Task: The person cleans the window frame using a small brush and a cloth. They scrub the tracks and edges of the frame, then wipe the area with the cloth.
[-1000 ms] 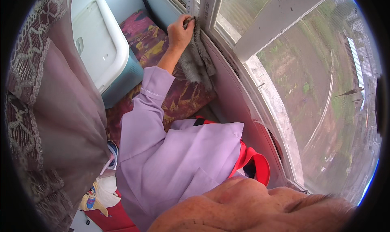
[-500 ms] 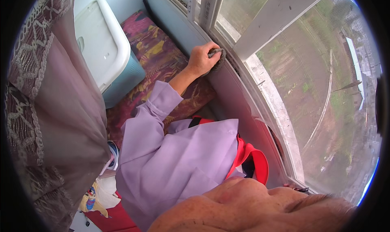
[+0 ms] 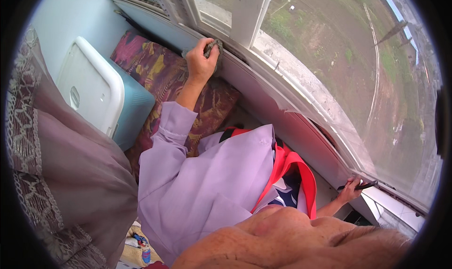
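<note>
the left hand (image 3: 202,64) is closed around a bunched grey cloth (image 3: 218,48), which sits against the inner edge of the window ledge (image 3: 263,77); balled up like that, it probably fits the narrow strip and slips less from the fingers. the right hand (image 3: 348,192), well apart by the lower part of the window (image 3: 325,47), looks closed around a thin black object (image 3: 366,185), too small to identify. a blue box (image 3: 135,99) with a white lid (image 3: 89,80) stands by the patterned mat (image 3: 160,64), perhaps set there to leave the arm room.
</note>
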A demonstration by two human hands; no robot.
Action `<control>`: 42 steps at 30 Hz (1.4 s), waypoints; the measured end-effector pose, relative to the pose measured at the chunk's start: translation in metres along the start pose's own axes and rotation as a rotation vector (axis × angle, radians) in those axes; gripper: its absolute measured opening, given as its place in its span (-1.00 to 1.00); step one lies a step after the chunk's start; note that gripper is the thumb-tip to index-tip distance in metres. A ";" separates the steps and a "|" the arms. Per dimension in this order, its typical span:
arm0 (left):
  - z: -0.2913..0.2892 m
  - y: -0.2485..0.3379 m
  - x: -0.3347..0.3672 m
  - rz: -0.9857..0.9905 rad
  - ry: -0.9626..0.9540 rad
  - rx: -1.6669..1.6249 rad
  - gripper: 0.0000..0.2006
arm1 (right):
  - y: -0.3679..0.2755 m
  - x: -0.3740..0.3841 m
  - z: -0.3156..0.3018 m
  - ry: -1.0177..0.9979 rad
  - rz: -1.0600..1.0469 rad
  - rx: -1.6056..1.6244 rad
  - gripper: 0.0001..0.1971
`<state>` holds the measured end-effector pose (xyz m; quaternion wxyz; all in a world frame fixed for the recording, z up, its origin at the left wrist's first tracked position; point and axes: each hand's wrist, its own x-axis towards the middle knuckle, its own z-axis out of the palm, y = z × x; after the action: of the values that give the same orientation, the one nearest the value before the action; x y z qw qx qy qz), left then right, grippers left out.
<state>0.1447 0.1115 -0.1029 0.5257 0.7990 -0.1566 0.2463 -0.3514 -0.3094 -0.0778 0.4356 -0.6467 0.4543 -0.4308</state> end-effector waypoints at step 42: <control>-0.025 0.078 -0.083 -0.165 -0.573 -0.208 -0.88 | -0.104 -0.069 0.206 -0.880 -0.751 -0.037 -0.23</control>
<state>0.0305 0.1028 -0.0815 0.5572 0.7880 -0.2572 -0.0498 -0.1478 -0.1861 -0.0406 0.3895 -0.8893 -0.0226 -0.2385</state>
